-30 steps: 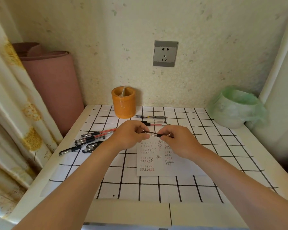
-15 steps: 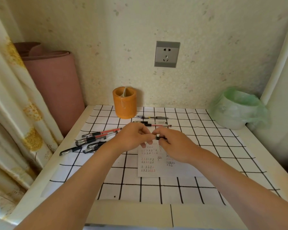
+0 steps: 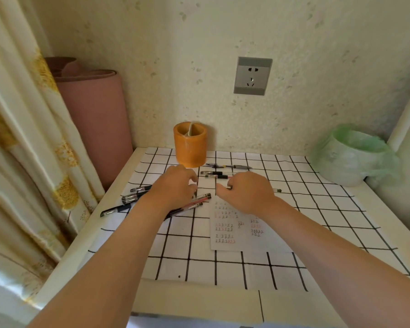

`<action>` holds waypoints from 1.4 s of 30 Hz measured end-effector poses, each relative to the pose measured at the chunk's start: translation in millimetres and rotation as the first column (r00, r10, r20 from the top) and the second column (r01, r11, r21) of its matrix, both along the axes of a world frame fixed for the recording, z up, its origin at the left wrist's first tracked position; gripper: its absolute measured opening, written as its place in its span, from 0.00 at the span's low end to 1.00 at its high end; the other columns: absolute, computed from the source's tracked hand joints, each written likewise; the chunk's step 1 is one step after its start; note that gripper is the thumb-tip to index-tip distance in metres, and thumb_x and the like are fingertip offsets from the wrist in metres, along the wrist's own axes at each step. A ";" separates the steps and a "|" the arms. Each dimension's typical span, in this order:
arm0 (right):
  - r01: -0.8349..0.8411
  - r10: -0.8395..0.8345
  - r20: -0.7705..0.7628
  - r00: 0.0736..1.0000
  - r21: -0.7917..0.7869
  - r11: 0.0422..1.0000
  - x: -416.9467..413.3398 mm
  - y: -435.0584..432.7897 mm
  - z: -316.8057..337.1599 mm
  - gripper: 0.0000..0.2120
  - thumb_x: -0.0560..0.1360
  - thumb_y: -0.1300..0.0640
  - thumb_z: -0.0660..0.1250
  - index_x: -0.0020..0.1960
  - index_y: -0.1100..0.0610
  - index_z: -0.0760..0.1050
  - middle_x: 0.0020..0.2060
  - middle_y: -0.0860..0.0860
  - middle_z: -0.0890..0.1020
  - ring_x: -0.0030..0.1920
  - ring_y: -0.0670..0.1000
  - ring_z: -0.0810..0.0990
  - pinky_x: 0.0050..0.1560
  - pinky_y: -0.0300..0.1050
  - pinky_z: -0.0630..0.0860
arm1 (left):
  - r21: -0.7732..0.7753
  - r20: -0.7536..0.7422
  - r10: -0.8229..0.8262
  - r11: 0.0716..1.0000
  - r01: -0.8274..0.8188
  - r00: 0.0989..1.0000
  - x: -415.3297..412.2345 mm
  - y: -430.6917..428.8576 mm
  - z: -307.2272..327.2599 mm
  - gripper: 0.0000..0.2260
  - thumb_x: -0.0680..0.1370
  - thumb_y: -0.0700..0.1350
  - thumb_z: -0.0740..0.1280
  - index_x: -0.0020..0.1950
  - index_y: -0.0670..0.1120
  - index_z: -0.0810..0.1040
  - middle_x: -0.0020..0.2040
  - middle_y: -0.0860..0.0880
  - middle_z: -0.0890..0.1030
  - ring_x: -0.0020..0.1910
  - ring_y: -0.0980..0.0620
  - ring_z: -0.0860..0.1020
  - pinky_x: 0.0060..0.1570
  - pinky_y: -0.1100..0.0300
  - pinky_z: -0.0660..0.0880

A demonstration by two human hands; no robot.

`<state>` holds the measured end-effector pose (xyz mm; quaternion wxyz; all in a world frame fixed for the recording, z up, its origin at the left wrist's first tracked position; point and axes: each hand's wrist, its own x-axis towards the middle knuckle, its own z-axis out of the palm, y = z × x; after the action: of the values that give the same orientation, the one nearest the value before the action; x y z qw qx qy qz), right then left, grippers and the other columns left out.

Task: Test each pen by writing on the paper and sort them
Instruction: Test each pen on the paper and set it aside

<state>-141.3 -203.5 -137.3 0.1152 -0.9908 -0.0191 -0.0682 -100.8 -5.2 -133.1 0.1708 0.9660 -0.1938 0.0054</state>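
Two hands just beyond the far edge of the paper (image 3: 246,235). Right hand (image 3: 246,194) curled shut round a pen (image 3: 279,190), one end poking out at the fingertips, the other past the little-finger side. Left hand (image 3: 175,185) with fingers bent together, maybe pinching a cap; cannot tell. Loose pens (image 3: 133,198) left of the paper, three more pens (image 3: 214,174) beyond it, by the orange holder (image 3: 190,147). Light, stiff, slick plastic barrel, probably; best gripped low on the sleeve near the tip, then pressed gently onto the thin sheet.
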 end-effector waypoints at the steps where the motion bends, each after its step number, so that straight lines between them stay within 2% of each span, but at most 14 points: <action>1: 0.012 -0.013 -0.011 1.000 -0.014 1.000 5.2 1.9 -0.3 0.26 0.75 0.35 0.55 0.28 0.54 0.64 0.24 0.48 0.67 0.27 0.50 0.69 0.29 0.41 0.64 | 0.036 -0.009 0.009 0.999 -0.009 1.000 2.4 4.0 -1.9 0.15 0.79 0.52 0.65 0.65 0.53 0.75 0.63 0.51 0.74 0.64 0.50 0.69 0.61 0.54 0.70; 3: 0.014 -0.014 -0.044 0.999 0.009 1.000 16.1 6.0 -0.9 0.26 0.77 0.35 0.54 0.33 0.54 0.71 0.28 0.48 0.75 0.31 0.49 0.74 0.33 0.43 0.68 | 0.080 -0.049 -0.009 0.997 0.013 0.999 2.5 7.9 -3.3 0.23 0.77 0.55 0.66 0.71 0.53 0.70 0.69 0.50 0.70 0.69 0.49 0.65 0.65 0.51 0.67; 5: -0.009 0.011 -0.052 0.999 0.044 0.999 26.8 10.0 -1.7 0.20 0.80 0.37 0.54 0.45 0.52 0.75 0.36 0.48 0.78 0.37 0.49 0.77 0.37 0.45 0.71 | 0.112 -0.114 -0.031 0.993 0.044 0.993 0.8 8.2 -5.7 0.28 0.77 0.57 0.66 0.75 0.52 0.65 0.73 0.49 0.67 0.71 0.48 0.63 0.67 0.50 0.66; 7: -0.045 0.047 -0.041 0.998 0.042 0.998 37.3 12.8 -6.1 0.11 0.81 0.49 0.59 0.58 0.53 0.74 0.46 0.50 0.79 0.46 0.51 0.78 0.43 0.47 0.72 | 0.141 -0.161 -0.041 0.988 0.064 0.986 1.1 8.3 -8.8 0.29 0.77 0.60 0.65 0.75 0.52 0.64 0.74 0.48 0.66 0.72 0.47 0.63 0.68 0.49 0.67; 9: -0.080 0.080 -0.062 0.995 0.006 0.997 46.5 13.9 -12.1 0.17 0.78 0.62 0.61 0.66 0.54 0.73 0.55 0.53 0.75 0.56 0.54 0.75 0.53 0.47 0.74 | 0.167 -0.164 -0.048 0.983 0.075 0.985 2.6 8.5 -9.9 0.28 0.77 0.60 0.64 0.75 0.51 0.65 0.74 0.47 0.66 0.72 0.46 0.63 0.68 0.48 0.67; 11: -0.094 0.094 -0.078 0.993 -0.004 0.996 52.6 13.5 -16.5 0.23 0.77 0.68 0.62 0.70 0.53 0.73 0.58 0.53 0.73 0.57 0.54 0.74 0.58 0.48 0.75 | 0.166 -0.162 -0.046 0.984 0.073 0.986 4.2 7.6 -9.5 0.29 0.77 0.60 0.65 0.76 0.51 0.64 0.73 0.47 0.66 0.72 0.46 0.63 0.67 0.48 0.67; 18: -0.212 0.212 0.005 0.977 -0.012 0.977 56.7 -0.7 -21.9 0.17 0.77 0.60 0.69 0.65 0.54 0.78 0.53 0.53 0.78 0.55 0.54 0.75 0.58 0.50 0.74 | 0.108 -0.078 -0.108 0.987 0.116 0.991 7.0 -3.0 -14.5 0.26 0.80 0.54 0.62 0.77 0.54 0.60 0.76 0.48 0.61 0.73 0.46 0.59 0.70 0.47 0.63; 22: -0.149 0.149 0.098 0.984 -0.011 0.989 59.7 -17.6 -19.9 0.07 0.78 0.59 0.66 0.51 0.54 0.84 0.46 0.52 0.81 0.50 0.53 0.78 0.53 0.51 0.75 | 0.079 -0.059 -0.174 0.981 0.178 0.983 5.3 -15.9 -19.3 0.25 0.82 0.53 0.60 0.78 0.53 0.59 0.78 0.49 0.59 0.75 0.47 0.58 0.71 0.48 0.62; 26: -0.058 0.061 0.016 0.998 -0.131 0.990 59.7 -34.3 -20.1 0.09 0.79 0.58 0.65 0.53 0.49 0.83 0.48 0.50 0.82 0.50 0.53 0.80 0.53 0.46 0.74 | 0.032 -0.015 -0.173 0.984 0.174 0.985 7.0 -23.9 -23.1 0.24 0.82 0.50 0.61 0.77 0.51 0.62 0.75 0.49 0.64 0.72 0.48 0.62 0.69 0.50 0.65; 30: -0.033 0.028 -0.039 0.999 -0.132 0.991 63.9 -38.9 -20.9 0.08 0.79 0.56 0.65 0.54 0.48 0.81 0.48 0.50 0.82 0.51 0.54 0.80 0.53 0.45 0.74 | -0.042 0.048 -0.159 0.986 0.161 0.986 10.4 -33.7 -24.8 0.22 0.81 0.44 0.61 0.76 0.50 0.65 0.72 0.50 0.68 0.70 0.50 0.65 0.67 0.52 0.67; 32: -0.048 0.045 -0.034 0.998 -0.091 0.995 63.8 -42.2 -22.7 0.08 0.79 0.56 0.65 0.54 0.50 0.82 0.48 0.51 0.82 0.51 0.55 0.80 0.51 0.44 0.73 | -0.098 0.050 -0.148 0.983 0.152 0.988 13.8 -39.3 -24.0 0.23 0.81 0.40 0.61 0.76 0.49 0.64 0.73 0.49 0.68 0.71 0.50 0.65 0.67 0.55 0.66; 36: -0.066 0.045 0.137 0.990 0.150 0.986 57.8 -60.9 -18.0 0.08 0.79 0.60 0.67 0.53 0.53 0.84 0.46 0.51 0.81 0.45 0.51 0.78 0.49 0.45 0.76 | -0.156 0.038 -0.103 0.982 0.108 0.994 24.3 -53.6 -22.4 0.27 0.79 0.35 0.61 0.77 0.48 0.62 0.72 0.47 0.68 0.68 0.49 0.68 0.64 0.57 0.69; 38: 0.012 -0.062 0.186 0.981 0.254 0.967 57.2 -74.4 -13.9 0.08 0.79 0.62 0.67 0.54 0.55 0.84 0.48 0.51 0.82 0.45 0.50 0.79 0.49 0.43 0.75 | -0.132 -0.017 -0.112 0.985 0.108 0.994 30.8 -61.9 -21.9 0.29 0.79 0.34 0.61 0.78 0.47 0.59 0.74 0.47 0.65 0.71 0.48 0.66 0.66 0.57 0.66; 42: 0.258 -0.350 0.185 0.918 0.392 0.883 55.4 -104.4 -17.9 0.08 0.79 0.61 0.66 0.53 0.57 0.84 0.48 0.53 0.85 0.43 0.50 0.80 0.44 0.42 0.74 | 0.041 -0.100 -0.204 0.977 0.209 0.974 45.5 -82.8 -20.2 0.31 0.80 0.39 0.60 0.80 0.48 0.50 0.81 0.49 0.50 0.79 0.49 0.50 0.76 0.56 0.51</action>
<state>-85.9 -307.9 -155.2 0.2788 -0.9266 0.1362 -0.2123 -55.2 -88.0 -153.3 0.1545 0.9439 -0.2851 -0.0632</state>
